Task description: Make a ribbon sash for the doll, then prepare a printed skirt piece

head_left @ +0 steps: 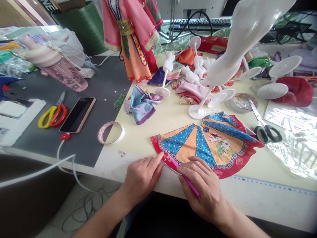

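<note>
A fan-shaped doll skirt (pixel 184 142) in blue and orange panels with a red border lies on the table, its right side folded over. My left hand (pixel 142 173) is closed at the skirt's lower left edge, index finger and thumb together on the red border. In my right hand (pixel 204 185) is a slim magenta pen-like tool (pixel 192 185), its tip touching or just over the border beside my left fingertips. The tool's exact kind cannot be made out. My right fingers partly cover the skirt's lower edge.
White mannequin stands (pixel 197 111) and cloth scraps (pixel 143 105) are behind the skirt. Black-handled scissors (pixel 268 131) and a tape roll (pixel 244 102) lie right. Another tape roll (pixel 100 136), a phone (pixel 78 115), yellow-red scissors (pixel 53 115) and a pink bottle (pixel 61 71) are left.
</note>
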### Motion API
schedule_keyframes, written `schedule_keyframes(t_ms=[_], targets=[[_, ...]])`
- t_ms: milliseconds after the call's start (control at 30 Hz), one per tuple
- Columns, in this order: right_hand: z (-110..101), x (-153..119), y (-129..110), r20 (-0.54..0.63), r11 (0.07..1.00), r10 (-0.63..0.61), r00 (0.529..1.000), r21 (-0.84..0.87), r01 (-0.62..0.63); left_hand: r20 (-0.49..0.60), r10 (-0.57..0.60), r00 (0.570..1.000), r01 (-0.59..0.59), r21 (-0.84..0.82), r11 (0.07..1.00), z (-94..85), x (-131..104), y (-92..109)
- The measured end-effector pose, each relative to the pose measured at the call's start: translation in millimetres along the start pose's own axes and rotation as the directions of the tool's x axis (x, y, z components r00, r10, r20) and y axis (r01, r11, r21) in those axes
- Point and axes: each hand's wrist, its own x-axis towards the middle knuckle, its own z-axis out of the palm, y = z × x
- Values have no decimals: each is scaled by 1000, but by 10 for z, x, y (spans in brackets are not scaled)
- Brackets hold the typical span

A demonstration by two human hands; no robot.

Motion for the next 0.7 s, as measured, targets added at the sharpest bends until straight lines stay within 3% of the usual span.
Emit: schedule_keyframes(t_ms=[233,500,700], targets=[[10,-11,4,1,1000,-5,1000,-6,5,18,38,999,-39,57,998,12,24,23],[-1,-13,4,-17,1000,-11,1000,-8,11,-22,-66,998,65,-67,996,-10,-21,-29],[11,-25,7,-19,999,-13,1000,-31,12,-22,-93,995,93,0,996,28,10,1]])
